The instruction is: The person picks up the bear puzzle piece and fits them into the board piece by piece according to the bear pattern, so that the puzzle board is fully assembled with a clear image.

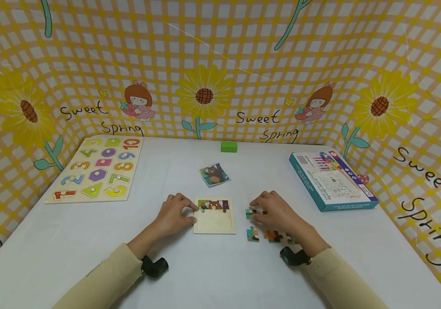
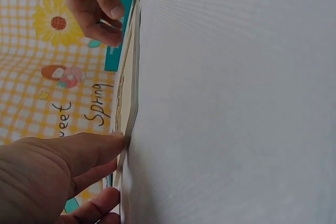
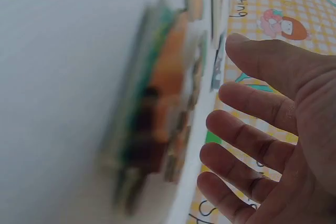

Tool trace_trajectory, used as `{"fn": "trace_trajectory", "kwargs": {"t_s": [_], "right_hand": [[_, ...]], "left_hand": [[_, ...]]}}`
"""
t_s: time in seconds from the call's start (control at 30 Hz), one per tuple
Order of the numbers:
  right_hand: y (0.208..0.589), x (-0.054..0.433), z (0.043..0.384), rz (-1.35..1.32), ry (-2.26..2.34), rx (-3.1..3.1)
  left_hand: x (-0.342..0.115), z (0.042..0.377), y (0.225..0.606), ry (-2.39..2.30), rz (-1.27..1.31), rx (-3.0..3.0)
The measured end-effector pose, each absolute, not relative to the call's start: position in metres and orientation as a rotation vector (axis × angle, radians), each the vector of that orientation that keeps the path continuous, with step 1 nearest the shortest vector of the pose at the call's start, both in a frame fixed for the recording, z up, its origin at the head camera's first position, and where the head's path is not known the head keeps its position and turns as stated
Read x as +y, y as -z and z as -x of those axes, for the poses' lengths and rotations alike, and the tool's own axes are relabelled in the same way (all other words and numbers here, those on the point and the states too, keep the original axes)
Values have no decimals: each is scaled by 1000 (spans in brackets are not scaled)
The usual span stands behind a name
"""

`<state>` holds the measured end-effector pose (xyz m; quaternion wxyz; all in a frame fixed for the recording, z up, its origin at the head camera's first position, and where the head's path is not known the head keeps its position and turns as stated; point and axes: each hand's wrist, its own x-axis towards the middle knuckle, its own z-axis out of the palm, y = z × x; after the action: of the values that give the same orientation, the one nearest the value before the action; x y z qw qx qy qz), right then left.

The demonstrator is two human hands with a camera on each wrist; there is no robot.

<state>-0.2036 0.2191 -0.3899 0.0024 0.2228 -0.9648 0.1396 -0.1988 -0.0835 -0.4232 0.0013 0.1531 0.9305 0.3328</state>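
A square wooden puzzle tray (image 1: 214,223) lies flat in the middle of the table, with a row of bear picture pieces (image 1: 213,205) along its far side and bare wood nearer me. My left hand (image 1: 174,214) rests at the tray's left edge; in the left wrist view its thumb (image 2: 100,148) touches the rim. To the right, my right hand (image 1: 276,212) hovers low over loose jigsaw pieces (image 1: 273,236), hiding some of them. Its fingers are spread with nothing between them in the right wrist view, where nearby pieces (image 3: 160,93) look blurred.
Behind the tray lies a small bear picture card (image 1: 214,174), and a green block (image 1: 229,147) sits at the far edge. A wooden number board (image 1: 97,171) is at the left. A teal-sided box (image 1: 332,180) lies at the right. Checked cloth walls surround the table.
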Motion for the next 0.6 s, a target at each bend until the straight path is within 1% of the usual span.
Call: {"fn": "trace_trajectory", "kwargs": {"t_s": [0.6], "right_hand": [[401,230,203,-707,-497,-3013]], "left_hand": [[-84,198,423,-1040,-488,2921]]}}
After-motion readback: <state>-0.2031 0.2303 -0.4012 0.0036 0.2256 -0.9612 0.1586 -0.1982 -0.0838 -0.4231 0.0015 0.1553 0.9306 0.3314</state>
